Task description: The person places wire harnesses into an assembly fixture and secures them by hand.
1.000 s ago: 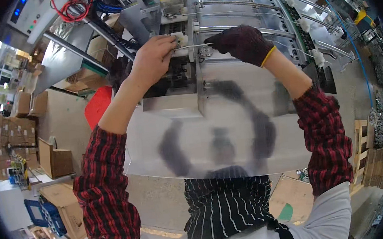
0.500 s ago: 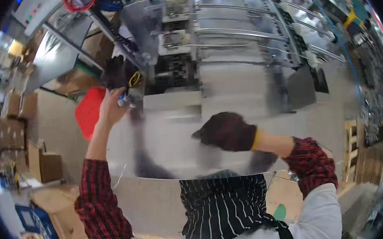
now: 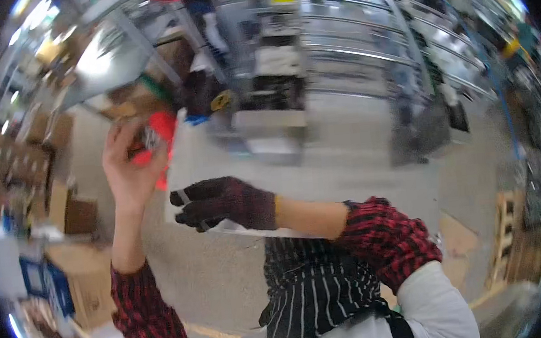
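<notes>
Head view, blurred: left hand (image 3: 130, 165), bare, is raised with fingers loosely curled at a red object (image 3: 159, 128). Gloved right hand (image 3: 222, 203) pinches the pale sheet (image 3: 374, 173), held clear of the machine (image 3: 275, 72); removal appears done.

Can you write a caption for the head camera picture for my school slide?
Bare left hand raised by something small and red, gloved right hand gripping a white sheet.

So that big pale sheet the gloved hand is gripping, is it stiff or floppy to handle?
Probably stiff: the sheet looks flat with a straight near edge though the right hand grips only one corner. Likely light for its size, since one hand seems to carry it. The picture is blurred, so the material is unclear.
</notes>
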The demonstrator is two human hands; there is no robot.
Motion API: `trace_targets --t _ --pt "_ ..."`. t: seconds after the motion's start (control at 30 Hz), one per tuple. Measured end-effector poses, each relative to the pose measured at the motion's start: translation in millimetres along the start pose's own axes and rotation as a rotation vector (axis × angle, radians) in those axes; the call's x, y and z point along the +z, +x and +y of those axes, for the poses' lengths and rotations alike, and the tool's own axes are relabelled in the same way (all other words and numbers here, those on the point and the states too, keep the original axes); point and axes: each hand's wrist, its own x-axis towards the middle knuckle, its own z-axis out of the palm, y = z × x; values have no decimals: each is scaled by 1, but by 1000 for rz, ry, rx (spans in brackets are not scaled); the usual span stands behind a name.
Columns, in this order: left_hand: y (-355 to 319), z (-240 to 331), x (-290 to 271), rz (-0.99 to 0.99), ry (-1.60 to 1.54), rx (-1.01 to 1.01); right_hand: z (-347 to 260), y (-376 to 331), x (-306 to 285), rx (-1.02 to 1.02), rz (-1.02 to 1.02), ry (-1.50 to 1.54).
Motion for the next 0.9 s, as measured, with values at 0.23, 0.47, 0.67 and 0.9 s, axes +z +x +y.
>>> trace_targets --t 0.23,0.47,0.67,0.9 --pt "12 57 -129 492 -294 -41 -113 -70 58 117 -102 -172" --pt "15 80 -89 420 -315 -82 -160 -116 49 383 -415 -274" --pt "-9 93 28 273 -788 -100 -152 -155 23 404 -48 -564" --pt "-42 115 112 -205 -1200 -250 -135 -188 6 463 494 -365"
